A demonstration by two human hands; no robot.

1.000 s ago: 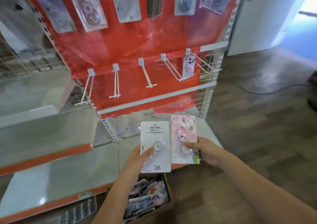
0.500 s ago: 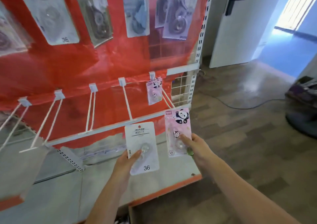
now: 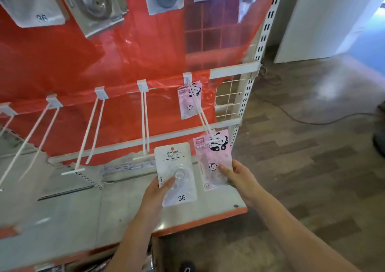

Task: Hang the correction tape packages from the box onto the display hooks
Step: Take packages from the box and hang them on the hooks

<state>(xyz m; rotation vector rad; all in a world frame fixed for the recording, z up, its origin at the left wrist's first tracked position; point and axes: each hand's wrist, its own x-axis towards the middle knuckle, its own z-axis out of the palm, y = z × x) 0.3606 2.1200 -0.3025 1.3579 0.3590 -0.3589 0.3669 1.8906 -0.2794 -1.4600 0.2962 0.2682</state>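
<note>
My left hand (image 3: pixel 159 190) grips a white correction tape package (image 3: pixel 176 173) marked 36 by its lower left corner. My right hand (image 3: pixel 239 174) pinches a pink panda package (image 3: pixel 214 157), whose top edge sits at the front tip of the rightmost white hook (image 3: pixel 201 113). Another pink panda package (image 3: pixel 188 102) hangs at the back of that same hook. The cardboard box (image 3: pixel 153 255) shows only as a sliver at the bottom edge, below the shelf.
Several bare white double hooks (image 3: pixel 144 117) jut from the red back panel to the left. More packages (image 3: pixel 33 2) hang in the row above. A grey shelf with an orange edge (image 3: pixel 200 221) lies under my hands. A cable (image 3: pixel 312 121) crosses the wooden floor at right.
Both hands have risen with their packages. The pink panda package has moved up to the tip of the rightmost hook. The view has tilted up and closer to the rack.
</note>
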